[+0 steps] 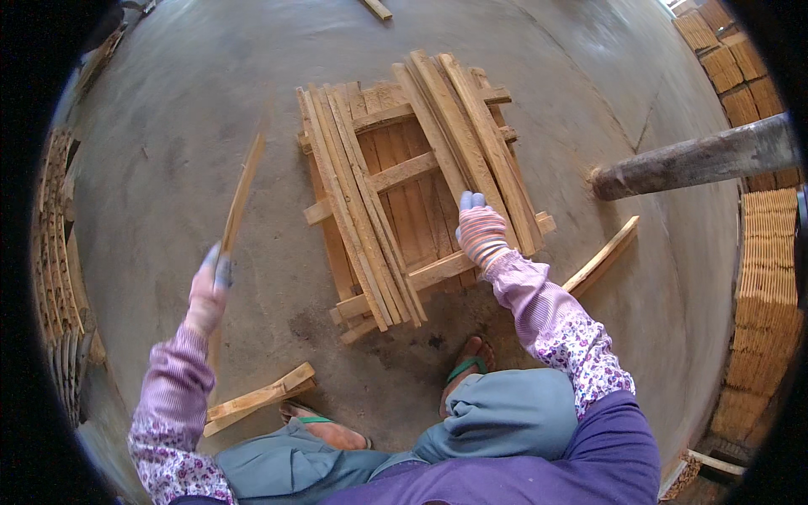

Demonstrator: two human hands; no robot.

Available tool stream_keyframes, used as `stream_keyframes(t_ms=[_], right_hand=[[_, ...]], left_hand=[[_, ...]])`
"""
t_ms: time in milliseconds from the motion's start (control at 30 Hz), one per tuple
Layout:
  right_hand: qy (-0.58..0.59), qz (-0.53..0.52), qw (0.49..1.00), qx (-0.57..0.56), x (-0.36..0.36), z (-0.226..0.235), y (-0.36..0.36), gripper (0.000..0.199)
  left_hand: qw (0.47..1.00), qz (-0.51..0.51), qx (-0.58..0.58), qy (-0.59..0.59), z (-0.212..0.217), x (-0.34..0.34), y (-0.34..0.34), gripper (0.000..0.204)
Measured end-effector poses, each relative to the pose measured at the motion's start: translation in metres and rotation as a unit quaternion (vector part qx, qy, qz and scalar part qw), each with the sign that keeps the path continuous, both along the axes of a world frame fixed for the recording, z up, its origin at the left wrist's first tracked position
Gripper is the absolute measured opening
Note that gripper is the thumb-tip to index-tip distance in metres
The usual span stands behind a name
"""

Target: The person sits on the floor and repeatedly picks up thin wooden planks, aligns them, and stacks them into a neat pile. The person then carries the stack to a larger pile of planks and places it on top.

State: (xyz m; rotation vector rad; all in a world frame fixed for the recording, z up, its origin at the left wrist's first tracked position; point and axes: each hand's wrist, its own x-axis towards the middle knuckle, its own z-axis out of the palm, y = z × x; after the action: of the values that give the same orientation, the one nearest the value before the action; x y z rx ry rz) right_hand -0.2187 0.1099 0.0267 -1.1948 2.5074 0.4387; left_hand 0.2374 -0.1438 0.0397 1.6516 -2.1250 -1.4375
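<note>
My left hand (209,295), in a glove with blue-grey fingertips, is closed around a narrow wooden slat (241,189). The slat stands out over the floor on the left, its far end smeared by motion. My right hand (483,231), in a striped glove, is closed at the near end of another wooden slat (427,126) on the pile. That pile (349,202) has slats laid lengthwise in two groups, left and right. Underneath them run crosspieces (404,172) and a layer of boards (404,215).
Loose wood pieces lie beside my left foot (261,397), right of the pile (602,257) and at the far edge (376,8). A round post (699,157) rises at the right. Stacked wood lines the right (766,286) and left (57,269) sides of the concrete floor.
</note>
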Motion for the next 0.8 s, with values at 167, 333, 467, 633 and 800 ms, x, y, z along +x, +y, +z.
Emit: stream_keyframes(t_ms=[167,333,467,633,800], right_hand=[[-0.436,-0.17,0.846,-0.255,-0.032,0.015,0.013,0.058],[-0.574,-0.272,0.744,-0.208,-0.017,0.033,0.019,0.063],[-0.578,-0.251,0.748,-0.208,-0.005,0.032,0.015,0.063],[-0.497,-0.104,0.841,-0.19,0.042,0.02,0.001,0.056],[-0.229,0.104,0.955,-0.156,0.059,0.016,0.005,0.042]], left_hand=[[0.957,-0.188,-0.139,-0.171,-0.058,0.179,0.065,0.057],[0.917,-0.229,-0.01,-0.327,-0.08,0.243,0.137,0.055],[0.901,-0.28,0.022,-0.331,-0.087,0.253,0.151,0.055],[0.816,-0.343,0.204,-0.419,-0.081,0.222,0.138,0.07],[0.821,-0.297,0.178,-0.454,-0.068,0.21,0.15,0.092]])
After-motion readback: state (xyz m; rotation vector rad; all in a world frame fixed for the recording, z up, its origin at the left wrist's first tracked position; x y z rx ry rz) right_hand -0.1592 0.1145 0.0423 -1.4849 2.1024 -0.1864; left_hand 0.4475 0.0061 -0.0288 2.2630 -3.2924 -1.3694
